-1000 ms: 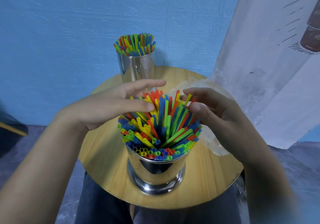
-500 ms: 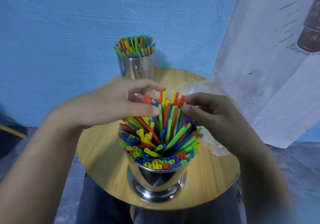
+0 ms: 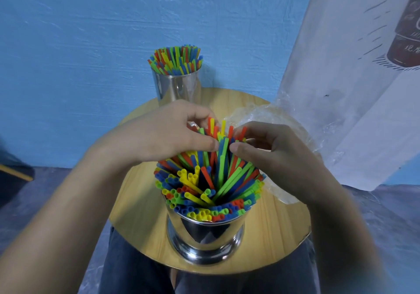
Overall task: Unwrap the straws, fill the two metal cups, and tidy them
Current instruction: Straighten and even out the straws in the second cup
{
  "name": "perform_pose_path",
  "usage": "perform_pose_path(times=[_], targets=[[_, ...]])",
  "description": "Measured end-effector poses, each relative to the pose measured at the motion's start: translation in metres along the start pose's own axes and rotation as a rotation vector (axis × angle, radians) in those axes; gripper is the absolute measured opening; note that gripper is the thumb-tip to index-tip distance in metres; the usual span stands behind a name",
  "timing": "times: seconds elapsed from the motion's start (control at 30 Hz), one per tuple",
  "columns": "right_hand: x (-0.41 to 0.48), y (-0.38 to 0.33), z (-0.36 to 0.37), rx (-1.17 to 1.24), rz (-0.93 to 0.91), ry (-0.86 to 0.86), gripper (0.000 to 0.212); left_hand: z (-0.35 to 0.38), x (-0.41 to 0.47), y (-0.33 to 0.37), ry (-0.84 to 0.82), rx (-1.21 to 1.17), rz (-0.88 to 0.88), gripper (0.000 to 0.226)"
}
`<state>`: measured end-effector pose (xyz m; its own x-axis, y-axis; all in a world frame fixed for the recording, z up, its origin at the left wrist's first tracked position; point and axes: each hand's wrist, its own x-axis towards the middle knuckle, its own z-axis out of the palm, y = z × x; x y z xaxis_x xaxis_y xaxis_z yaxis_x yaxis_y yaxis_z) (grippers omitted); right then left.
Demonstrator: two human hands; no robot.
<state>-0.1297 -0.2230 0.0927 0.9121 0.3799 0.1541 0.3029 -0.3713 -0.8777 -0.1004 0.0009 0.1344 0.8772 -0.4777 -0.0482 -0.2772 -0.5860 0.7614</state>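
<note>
Straws (image 3: 204, 187) in red, yellow, green and blue fill the near metal cup (image 3: 205, 237), which stands upright close to the near edge of the round wooden table (image 3: 136, 203). Their open ends fan out over the rim on the near side, while a taller cluster in the middle leans toward the far edge.

The left hand (image 3: 159, 134) reaches in from the table's left edge and the right hand (image 3: 275, 157) from its right edge, and both grasp that taller cluster. The two thumbs face each other, with a few blue and green straws squeezed between their tips. The left hand's fingers (image 3: 197, 114) curl over the far side of the cluster, where red and yellow tips stick up past them. The right hand's fingers (image 3: 256, 130) bend round its right and far side, against red straws. Neither hand touches the cup itself.

At the far edge stands the far metal cup (image 3: 177, 87), upright and packed with its own bunch of coloured straws (image 3: 175, 58); its lower part is hidden behind the left hand. Crumpled clear plastic wrapping (image 3: 261, 114) lies along the right edge, partly behind the right hand. Dark trousers (image 3: 136, 268) show below the near edge. A blue wall (image 3: 91, 44) rises behind the table, and a white printed sheet (image 3: 341, 89) hangs at the right.
</note>
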Motion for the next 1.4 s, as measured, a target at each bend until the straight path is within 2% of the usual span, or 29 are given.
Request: perform_pose_path(times=[0.17,0.47,0.73,0.9,1.03,1.23,1.4], targets=[[0.001,-0.002,0.003,0.004,-0.006,0.018,0.006,0.004,0.000,0.000,0.027,-0.010,0.014,0.005],[0.000,-0.004,0.006,0.030,-0.010,0.048,0.011,0.007,0.000,0.002,0.071,0.026,0.111,0.007],[-0.004,-0.007,0.004,0.128,-0.026,0.065,0.014,0.007,-0.004,0.002,0.103,-0.051,0.195,0.009],[-0.004,-0.008,0.005,0.155,-0.009,0.083,0.026,0.007,-0.005,0.001,0.105,-0.089,0.228,0.011],[-0.006,-0.007,0.004,0.148,-0.015,0.070,0.022,0.004,-0.003,-0.001,0.105,-0.180,0.236,0.008],[-0.007,-0.007,0.003,0.105,-0.038,0.081,0.009,-0.004,0.004,-0.001,0.308,-0.468,0.318,0.006],[-0.007,-0.005,0.003,0.075,-0.081,0.142,0.010,-0.012,0.004,0.002,0.660,-0.687,0.374,0.016]])
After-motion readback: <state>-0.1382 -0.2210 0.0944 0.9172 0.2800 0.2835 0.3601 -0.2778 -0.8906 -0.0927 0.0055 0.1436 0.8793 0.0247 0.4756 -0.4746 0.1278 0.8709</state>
